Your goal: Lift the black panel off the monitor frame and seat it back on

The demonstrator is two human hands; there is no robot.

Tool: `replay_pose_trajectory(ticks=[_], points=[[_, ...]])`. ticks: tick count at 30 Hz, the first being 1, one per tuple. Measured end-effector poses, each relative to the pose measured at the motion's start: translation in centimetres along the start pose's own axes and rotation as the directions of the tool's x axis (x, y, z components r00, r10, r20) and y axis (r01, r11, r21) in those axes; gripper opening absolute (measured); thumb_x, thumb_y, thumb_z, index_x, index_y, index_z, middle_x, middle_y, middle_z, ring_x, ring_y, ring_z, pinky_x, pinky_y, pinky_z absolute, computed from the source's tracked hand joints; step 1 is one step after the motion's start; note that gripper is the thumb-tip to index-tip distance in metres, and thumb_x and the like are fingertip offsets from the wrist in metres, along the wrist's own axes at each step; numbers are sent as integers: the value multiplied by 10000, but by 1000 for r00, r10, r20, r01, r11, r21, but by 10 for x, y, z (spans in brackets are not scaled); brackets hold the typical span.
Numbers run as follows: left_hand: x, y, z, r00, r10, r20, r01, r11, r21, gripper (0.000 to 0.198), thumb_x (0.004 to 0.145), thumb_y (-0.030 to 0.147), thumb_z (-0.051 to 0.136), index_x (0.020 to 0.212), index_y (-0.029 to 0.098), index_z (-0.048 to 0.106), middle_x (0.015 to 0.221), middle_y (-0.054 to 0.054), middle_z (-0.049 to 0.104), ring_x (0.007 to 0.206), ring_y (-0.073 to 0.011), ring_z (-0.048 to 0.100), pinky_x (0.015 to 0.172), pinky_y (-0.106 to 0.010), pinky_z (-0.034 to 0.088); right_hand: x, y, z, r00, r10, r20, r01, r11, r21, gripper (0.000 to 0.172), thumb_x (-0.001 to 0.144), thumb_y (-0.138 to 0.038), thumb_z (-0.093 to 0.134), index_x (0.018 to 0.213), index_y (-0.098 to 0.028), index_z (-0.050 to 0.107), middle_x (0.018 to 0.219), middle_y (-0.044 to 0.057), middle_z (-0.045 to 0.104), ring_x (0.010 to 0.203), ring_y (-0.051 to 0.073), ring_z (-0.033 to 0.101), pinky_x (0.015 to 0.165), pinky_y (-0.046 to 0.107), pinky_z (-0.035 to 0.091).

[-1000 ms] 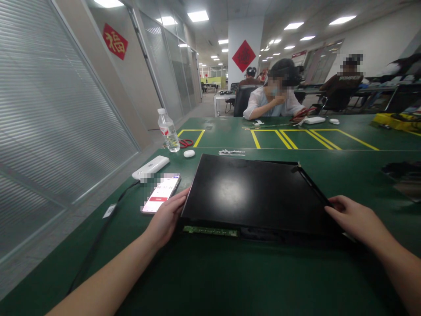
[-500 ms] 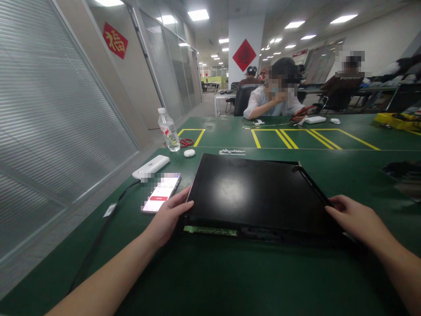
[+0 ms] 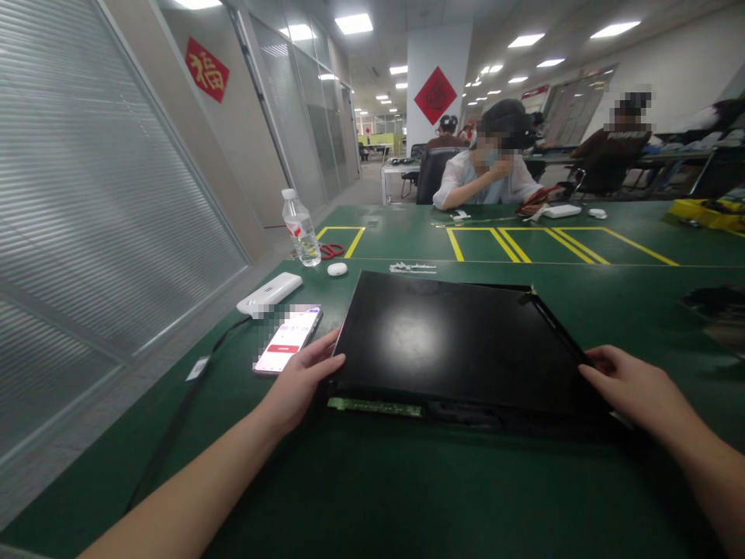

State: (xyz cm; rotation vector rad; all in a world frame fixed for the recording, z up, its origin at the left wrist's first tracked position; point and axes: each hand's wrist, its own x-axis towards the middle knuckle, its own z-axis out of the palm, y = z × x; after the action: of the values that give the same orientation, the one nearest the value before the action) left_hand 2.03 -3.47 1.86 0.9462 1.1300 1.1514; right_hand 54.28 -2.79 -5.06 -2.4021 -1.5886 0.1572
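A black display panel (image 3: 466, 341) lies face up before me, over a dark frame (image 3: 559, 322) that shows along its right and far edges. A green circuit strip (image 3: 375, 407) pokes out under its near left edge. My left hand (image 3: 299, 384) grips the panel's left edge, thumb on top and fingers at the side. On the right edge, my right hand (image 3: 632, 384) is closed with the thumb on the rim and the fingers curled. The undersides of both grips are hidden. Left of the panel lies a phone (image 3: 288, 341) with a lit timer screen.
A white power bank (image 3: 271, 293) with a black cable, a small white case (image 3: 337, 269), a water bottle (image 3: 301, 229) and red scissors (image 3: 332, 250) stand at the left. Grey strips (image 3: 412, 268) lie beyond the panel. A person (image 3: 486, 167) sits across the green table (image 3: 407, 489).
The whole view has shifted very slightly to the right. Both hands keep the same hold on the panel, which has not visibly moved on the table.
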Motion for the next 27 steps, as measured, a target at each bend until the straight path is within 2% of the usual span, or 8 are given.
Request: replay_pose_trajectory(ticks=[3,9,17,23,27], points=[[0,0,0,1000,3,-7,-2,1000,5,584,651,318,981,1210,231,835,1389,-113,763,1450,-391,560,1205,-463,424,-1,-1,1,999,41,29,-43,998,56,456,756,-599,535,1017,-266,705,915,80,799,835,322,759,714,436,566],[-2,3,3,1000,-20,-21,20,1000,8,599,627,302,985,1200,214,835,1371,-129,771,1426,-405,581,1196,-484,432,-2,-3,-1,999,45,14,-46,997,63,430,747,-587,545,1000,-277,701,885,79,784,800,319,750,696,430,550],[0,0,0,1000,19,-20,-19,999,27,594,625,325,992,1191,227,839,1419,-122,743,1474,-410,528,1231,-496,399,0,-2,-3,997,65,49,-69,994,79,456,723,-618,547,990,-280,696,901,76,793,832,325,752,715,440,558],[-2,3,2,999,34,16,-34,999,7,583,641,332,993,1197,248,839,1391,-92,763,1452,-408,557,1229,-511,411,-1,-1,-1,999,44,17,-45,995,86,454,722,-626,544,979,-285,697,878,67,801,787,321,754,697,449,570],[-3,3,3,999,10,44,-8,1000,-27,630,652,318,990,1251,231,816,1335,-117,789,1411,-413,600,1215,-516,431,-1,-3,-3,998,53,36,-56,995,88,459,707,-625,554,975,-280,697,884,68,799,796,322,757,706,448,570]])
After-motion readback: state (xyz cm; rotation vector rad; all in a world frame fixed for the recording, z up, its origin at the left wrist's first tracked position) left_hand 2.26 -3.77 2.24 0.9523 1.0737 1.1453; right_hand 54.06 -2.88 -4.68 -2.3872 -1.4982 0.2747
